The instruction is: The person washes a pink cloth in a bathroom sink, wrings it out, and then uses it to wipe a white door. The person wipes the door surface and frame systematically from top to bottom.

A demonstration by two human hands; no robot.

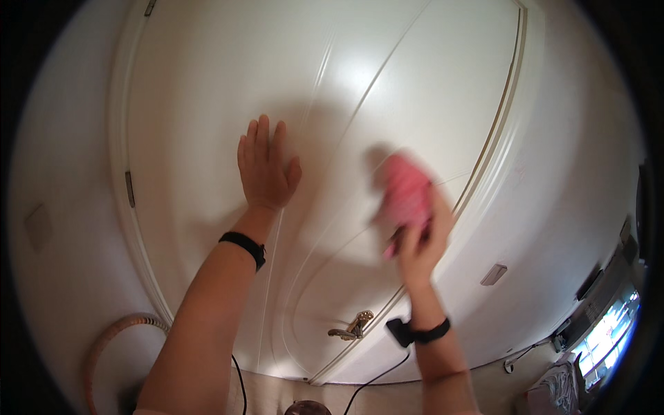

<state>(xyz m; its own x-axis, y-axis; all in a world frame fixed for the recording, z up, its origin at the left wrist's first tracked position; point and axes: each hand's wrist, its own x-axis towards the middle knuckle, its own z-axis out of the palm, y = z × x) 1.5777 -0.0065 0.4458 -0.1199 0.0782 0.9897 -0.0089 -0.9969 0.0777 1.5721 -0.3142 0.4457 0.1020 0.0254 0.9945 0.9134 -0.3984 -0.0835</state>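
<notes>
A white door [207, 78] with curved grooves fills the middle of the view. Against its surface my left hand [267, 171] lies flat, fingers up and slightly apart, holding nothing. My right hand [428, 238] grips a pink cloth [407, 189] at the door's right part, blurred by motion. Part of the cloth is hidden behind the fingers. Below the hands, near the door's right edge, is an ornate metal lever handle [353, 327]. Black bands circle both wrists.
Metal hinges [130, 189] line the left side of the door frame [116, 155]. A switch plate [494, 274] is on the right wall, another plate [39, 226] on the left. A ribbed hoop [101, 340] stands lower left. Dark cables hang near the bottom. A bright window [607, 332] shows at far right.
</notes>
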